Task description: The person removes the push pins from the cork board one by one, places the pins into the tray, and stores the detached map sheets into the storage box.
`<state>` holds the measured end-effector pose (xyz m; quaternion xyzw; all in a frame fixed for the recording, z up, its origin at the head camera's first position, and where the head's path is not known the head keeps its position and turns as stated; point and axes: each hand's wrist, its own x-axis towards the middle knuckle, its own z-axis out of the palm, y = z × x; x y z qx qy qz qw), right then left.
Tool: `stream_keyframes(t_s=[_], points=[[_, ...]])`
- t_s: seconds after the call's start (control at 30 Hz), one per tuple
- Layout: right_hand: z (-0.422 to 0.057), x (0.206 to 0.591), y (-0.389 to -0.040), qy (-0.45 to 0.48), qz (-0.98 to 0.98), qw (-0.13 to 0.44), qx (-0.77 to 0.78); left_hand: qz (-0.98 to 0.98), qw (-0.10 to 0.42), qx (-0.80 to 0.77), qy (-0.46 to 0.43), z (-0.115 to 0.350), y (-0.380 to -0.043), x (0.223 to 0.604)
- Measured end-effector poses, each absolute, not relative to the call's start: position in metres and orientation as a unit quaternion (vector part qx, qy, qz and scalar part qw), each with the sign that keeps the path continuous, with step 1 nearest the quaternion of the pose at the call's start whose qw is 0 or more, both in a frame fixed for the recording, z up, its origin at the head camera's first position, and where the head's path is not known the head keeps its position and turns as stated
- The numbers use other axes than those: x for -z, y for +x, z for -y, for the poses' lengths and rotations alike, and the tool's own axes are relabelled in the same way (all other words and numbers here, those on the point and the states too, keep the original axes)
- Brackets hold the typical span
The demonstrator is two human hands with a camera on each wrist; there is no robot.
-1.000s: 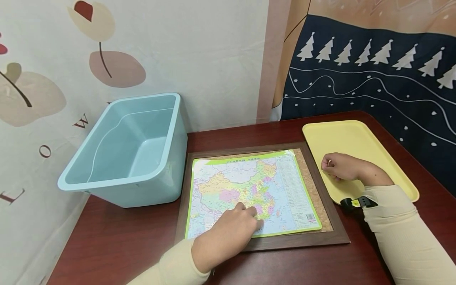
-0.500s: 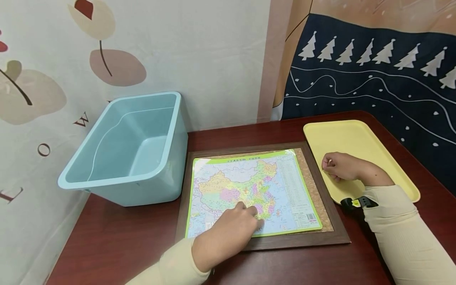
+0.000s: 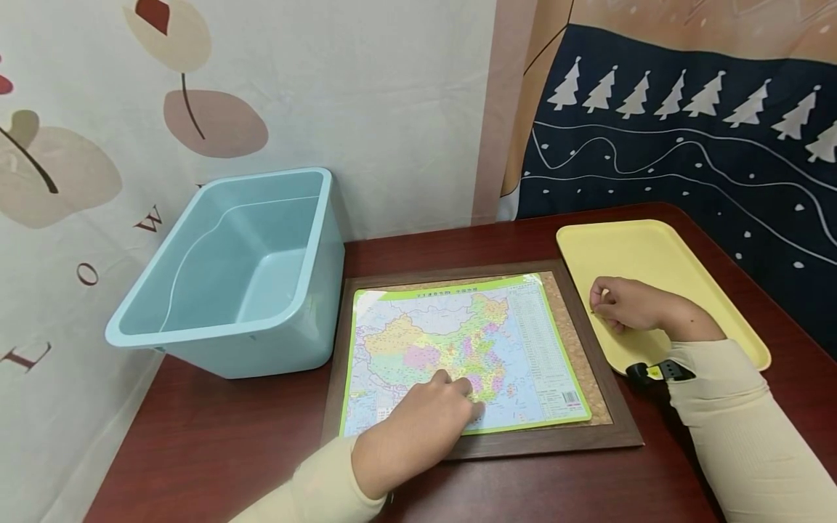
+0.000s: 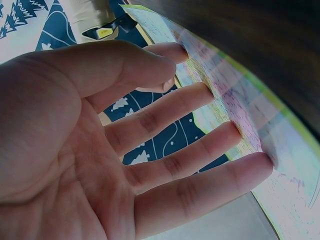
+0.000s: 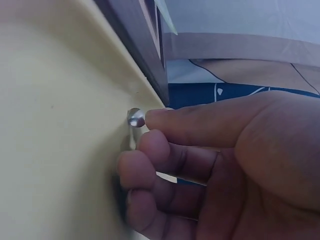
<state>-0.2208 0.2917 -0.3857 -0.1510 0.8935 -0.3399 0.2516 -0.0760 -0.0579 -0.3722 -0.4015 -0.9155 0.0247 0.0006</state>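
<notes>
A map sheet with a green border lies on a cork board in a brown wooden frame. My left hand rests its fingertips on the map's lower middle; the left wrist view shows the fingers spread and nearly straight. Over the left edge of the yellow tray is my right hand, its fingers curled. In the right wrist view a small silver thumbtack with a shiny round head is at the tips of the thumb and forefinger, close to the tray's surface; its point is hidden.
A deep light-blue bin stands left of the board, against the wall cloth. Everything rests on a dark red table. The tray sits right beside the board's frame. A dark blue cloth with white trees hangs behind.
The right hand stays at the tray's left edge, its fingers shifting very slightly. The left hand keeps its place on the map.
</notes>
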Motion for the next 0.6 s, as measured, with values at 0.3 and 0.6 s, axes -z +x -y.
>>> stream_keyframes(t_s=[0.3,0.6], points=[[-0.289,0.377,-0.22,-0.159,-0.922,0.187,0.298,0.914,0.008,-0.03,-0.403,0.058,-0.076,0.373],[-0.279,0.369,-0.215,-0.179,-0.926,0.164,0.29,0.915,0.013,-0.031,-0.403,0.057,-0.076,0.374]])
